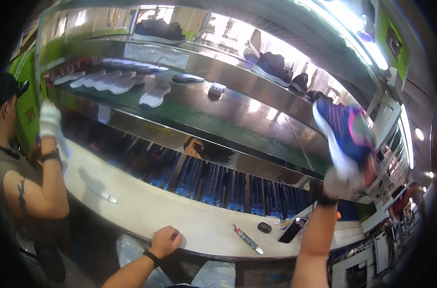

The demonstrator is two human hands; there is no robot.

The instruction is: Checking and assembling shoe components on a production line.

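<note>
My right hand [342, 185], in a pale glove and blurred by motion, is raised at the right and holds a dark blue sneaker [344, 134] with pink trim and a white sole. The sneaker is tilted, in front of the end of the upper shelf. My left hand [165, 241] rests at the front edge of the pale worktable [204, 235], fingers curled in, with nothing showing in them. A slim tool with a patterned grip [248, 240] lies on the table between my arms.
A phone [292, 230] and a small black oval case [264, 227] lie near my right forearm. White soles [155, 94] lie on the green belt [199, 113]; dark shoes [271, 67] stand on the shelf above. Blue slatted racks [228, 189] run behind the table. A co-worker [31, 192] is at the left.
</note>
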